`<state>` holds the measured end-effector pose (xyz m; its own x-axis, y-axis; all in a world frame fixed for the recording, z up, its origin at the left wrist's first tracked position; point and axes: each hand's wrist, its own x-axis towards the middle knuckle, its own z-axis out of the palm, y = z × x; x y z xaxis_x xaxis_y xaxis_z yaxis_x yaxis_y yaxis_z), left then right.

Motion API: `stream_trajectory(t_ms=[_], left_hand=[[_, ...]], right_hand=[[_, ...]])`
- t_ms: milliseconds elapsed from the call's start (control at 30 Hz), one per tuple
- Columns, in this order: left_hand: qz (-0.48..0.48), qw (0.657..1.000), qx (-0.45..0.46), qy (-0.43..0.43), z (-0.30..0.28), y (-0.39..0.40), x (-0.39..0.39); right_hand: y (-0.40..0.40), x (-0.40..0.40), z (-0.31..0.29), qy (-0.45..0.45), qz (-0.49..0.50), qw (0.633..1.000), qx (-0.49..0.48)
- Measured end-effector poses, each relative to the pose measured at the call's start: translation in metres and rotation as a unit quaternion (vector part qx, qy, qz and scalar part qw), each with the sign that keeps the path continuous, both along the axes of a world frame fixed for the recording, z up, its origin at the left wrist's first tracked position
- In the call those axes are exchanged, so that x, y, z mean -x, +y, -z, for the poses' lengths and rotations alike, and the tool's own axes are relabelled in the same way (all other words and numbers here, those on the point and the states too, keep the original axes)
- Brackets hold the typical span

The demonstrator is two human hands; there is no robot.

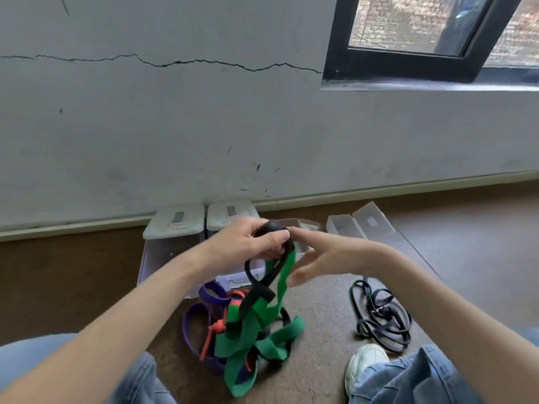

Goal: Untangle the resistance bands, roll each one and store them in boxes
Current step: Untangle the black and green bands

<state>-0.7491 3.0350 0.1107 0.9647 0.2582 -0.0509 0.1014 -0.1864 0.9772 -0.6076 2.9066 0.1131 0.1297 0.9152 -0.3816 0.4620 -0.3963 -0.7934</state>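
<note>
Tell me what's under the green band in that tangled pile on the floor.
Under the green band lie a purple band, an orange cord and black straps on brown carpet. How they knot beneath it is covered.

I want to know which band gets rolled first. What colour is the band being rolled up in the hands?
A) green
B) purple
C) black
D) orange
C: the left hand holds a black roll at its fingertips, and the black band trails down from it into the tangle, while the right hand is beside it.
</note>
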Motion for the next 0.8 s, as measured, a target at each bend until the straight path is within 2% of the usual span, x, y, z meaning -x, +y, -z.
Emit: stream_trajectory(t_ms=[100, 167, 233, 267, 333, 367, 400, 467, 500, 567, 633, 700, 767, 800], left_hand=[[-0.027, 0.999, -0.032, -0.019, -0.008, 0.011, 0.002], [-0.066, 0.992, -0.104, -0.033, -0.011, 0.017, 0.001], [-0.1, 0.988, -0.115, -0.037, -0.009, 0.023, -0.002], [-0.106, 0.991, -0.071, -0.033, -0.007, 0.026, -0.003], [-0.068, 0.992, 0.099, -0.03, -0.004, 0.03, -0.002], [-0.021, 0.984, 0.174, -0.022, -0.001, 0.031, -0.001], [0.035, 0.98, 0.198, 0.001, 0.004, 0.027, 0.0], [0.126, 0.984, 0.099, 0.075, 0.022, 0.008, 0.002], [0.136, 0.984, 0.038, 0.108, 0.035, -0.002, 0.001], [0.087, 0.987, -0.034, 0.132, 0.053, -0.013, -0.006], [0.023, 0.991, -0.019, 0.134, 0.053, -0.008, -0.008], [-0.01, 0.994, 0.042, 0.103, 0.045, 0.005, -0.008], [-0.015, 0.995, 0.072, 0.07, 0.033, 0.008, -0.006], [-0.016, 0.996, 0.073, 0.052, 0.026, 0.006, -0.007]], right_hand=[[0.0, 0.002, 0.008, -0.069, 0.047, 0.994, -0.071], [-0.002, -0.001, 0.003, -0.033, 0.059, 0.994, -0.091], [-0.004, -0.005, -0.008, 0.012, 0.1, 0.988, -0.116], [-0.003, -0.008, -0.014, 0.04, 0.131, 0.98, -0.142], [-0.002, -0.01, -0.029, 0.133, 0.167, 0.955, -0.205], [-0.001, -0.01, -0.036, 0.189, 0.169, 0.937, -0.241], [0.0, -0.008, -0.044, 0.243, 0.177, 0.914, -0.271], [0.004, -0.005, -0.055, 0.316, 0.211, 0.871, -0.312], [0.006, -0.005, -0.058, 0.324, 0.235, 0.856, -0.328], [0.008, -0.008, -0.059, 0.278, 0.297, 0.847, -0.341], [0.004, -0.021, -0.051, 0.151, 0.37, 0.864, -0.307], [-0.008, -0.039, -0.042, -0.042, 0.384, 0.904, -0.184], [-0.019, -0.052, -0.031, -0.215, 0.281, 0.935, 0.01], [-0.023, -0.053, -0.025, -0.278, 0.219, 0.931, 0.091]])
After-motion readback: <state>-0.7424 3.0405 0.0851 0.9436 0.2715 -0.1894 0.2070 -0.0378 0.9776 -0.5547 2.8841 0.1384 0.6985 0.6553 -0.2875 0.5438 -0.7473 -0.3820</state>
